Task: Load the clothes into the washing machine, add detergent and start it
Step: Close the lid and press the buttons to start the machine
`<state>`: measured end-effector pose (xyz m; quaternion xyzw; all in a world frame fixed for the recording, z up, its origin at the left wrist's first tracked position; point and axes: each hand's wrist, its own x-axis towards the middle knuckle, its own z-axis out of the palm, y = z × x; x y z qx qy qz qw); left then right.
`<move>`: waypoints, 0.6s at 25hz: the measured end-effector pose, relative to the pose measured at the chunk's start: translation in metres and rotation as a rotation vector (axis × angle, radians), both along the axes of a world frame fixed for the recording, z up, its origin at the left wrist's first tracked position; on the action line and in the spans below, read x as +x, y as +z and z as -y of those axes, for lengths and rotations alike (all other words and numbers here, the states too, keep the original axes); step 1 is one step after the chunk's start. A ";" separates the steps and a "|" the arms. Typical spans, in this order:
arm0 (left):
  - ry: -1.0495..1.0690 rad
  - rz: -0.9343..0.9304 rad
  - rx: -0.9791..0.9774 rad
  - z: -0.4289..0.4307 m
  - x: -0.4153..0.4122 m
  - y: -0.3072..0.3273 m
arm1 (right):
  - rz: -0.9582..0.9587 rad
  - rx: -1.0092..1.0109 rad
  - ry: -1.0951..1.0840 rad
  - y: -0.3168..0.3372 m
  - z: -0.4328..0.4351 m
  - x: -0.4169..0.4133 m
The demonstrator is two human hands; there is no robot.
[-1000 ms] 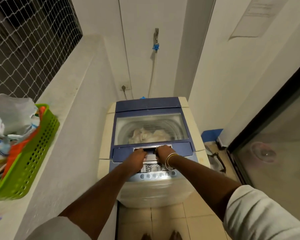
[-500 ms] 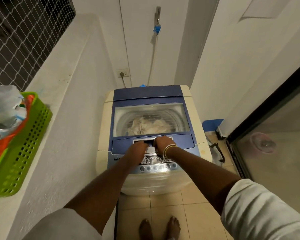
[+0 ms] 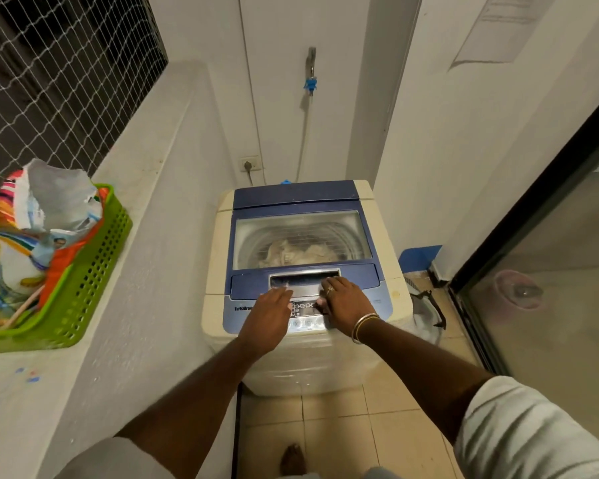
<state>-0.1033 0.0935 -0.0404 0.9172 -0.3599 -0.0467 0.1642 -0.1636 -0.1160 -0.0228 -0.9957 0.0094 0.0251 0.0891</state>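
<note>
A top-loading washing machine point(image 3: 218, 305) with a cream body stands ahead. Its blue lid point(image 3: 301, 197) is down, and pale clothes point(image 3: 298, 254) show through the clear window inside the drum. My left hand point(image 3: 268, 318) lies flat on the left of the control panel point(image 3: 305, 305), fingers pointing at the lid handle point(image 3: 303, 280). My right hand point(image 3: 346, 300), with a ring and bangles, rests on the panel's right side, fingers spread over the buttons. Neither hand holds anything.
A green plastic basket point(image 3: 83, 288) with colourful bags sits on the white ledge at left, under a netted window. A tap point(image 3: 311, 69) and wall socket point(image 3: 249, 164) are behind the machine. A glass sliding door point(image 3: 550, 288) is on the right. Tiled floor lies below.
Both hands slid back from the lid handle onto the control panel. The camera tilted, shifting the view slightly.
</note>
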 end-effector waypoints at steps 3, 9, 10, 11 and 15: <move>0.035 0.061 0.008 0.002 -0.023 0.009 | -0.030 0.033 -0.024 -0.002 0.001 -0.024; 0.083 -0.002 0.059 0.008 -0.075 0.007 | -0.059 0.055 0.049 -0.006 0.004 -0.069; 0.094 -0.015 0.086 0.006 -0.083 0.006 | -0.069 0.056 0.045 -0.006 0.003 -0.075; 0.109 -0.026 0.106 0.004 -0.091 0.007 | -0.085 0.054 0.037 -0.007 0.002 -0.083; 0.146 -0.044 0.112 -0.011 -0.117 0.014 | -0.100 0.021 0.042 -0.004 -0.013 -0.105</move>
